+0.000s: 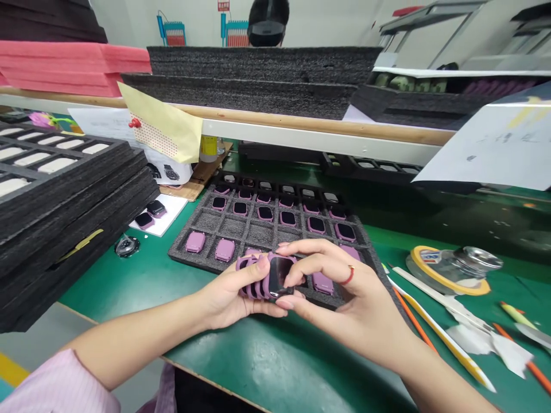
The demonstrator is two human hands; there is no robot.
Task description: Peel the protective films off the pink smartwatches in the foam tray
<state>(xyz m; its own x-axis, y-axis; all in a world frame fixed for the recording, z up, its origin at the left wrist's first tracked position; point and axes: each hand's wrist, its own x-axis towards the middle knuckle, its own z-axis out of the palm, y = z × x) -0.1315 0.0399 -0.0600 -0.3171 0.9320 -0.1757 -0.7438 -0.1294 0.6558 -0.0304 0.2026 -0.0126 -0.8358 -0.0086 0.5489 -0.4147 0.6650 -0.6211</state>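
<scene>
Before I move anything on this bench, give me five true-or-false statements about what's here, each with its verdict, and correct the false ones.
1. The left hand holds a stack of pink watch cases. True.
2. The right hand, wearing a red ring, grips a dark-screened watch. True.
3. Every compartment of the grey foam tray is filled. False: several are empty.
4. The stack of dark foam trays stands to the right of that tray. False: it stands to the left.
5. Watches in the tray's farther rows show dark screens. True.
</scene>
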